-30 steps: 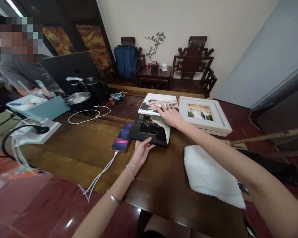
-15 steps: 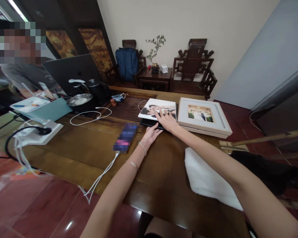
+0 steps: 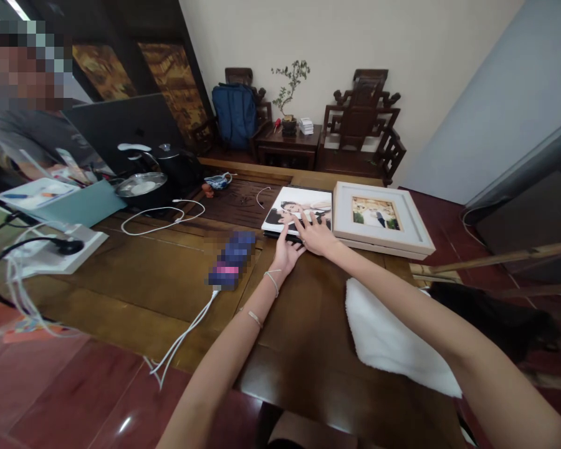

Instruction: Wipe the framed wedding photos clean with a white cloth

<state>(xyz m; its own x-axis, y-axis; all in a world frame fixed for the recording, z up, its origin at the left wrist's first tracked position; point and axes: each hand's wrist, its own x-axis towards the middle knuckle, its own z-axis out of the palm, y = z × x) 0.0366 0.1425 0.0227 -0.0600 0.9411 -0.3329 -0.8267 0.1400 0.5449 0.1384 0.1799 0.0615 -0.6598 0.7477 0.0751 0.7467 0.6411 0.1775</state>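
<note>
We record what appears to be a home sitting room with office use: carved wooden armchair (image 3: 362, 128), potted bonsai (image 3: 288, 118), wooden tea table (image 3: 168, 268), electric kettle (image 3: 177, 167), laptop (image 3: 133, 136), power strip (image 3: 72, 257).

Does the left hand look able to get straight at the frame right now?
Probably not directly: the right hand, spread on the photo panel, sits between the left hand and the frame. It would likely need to pass over or around that wrist.

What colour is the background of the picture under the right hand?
The picture has a white background, seen best in the head view.
</note>
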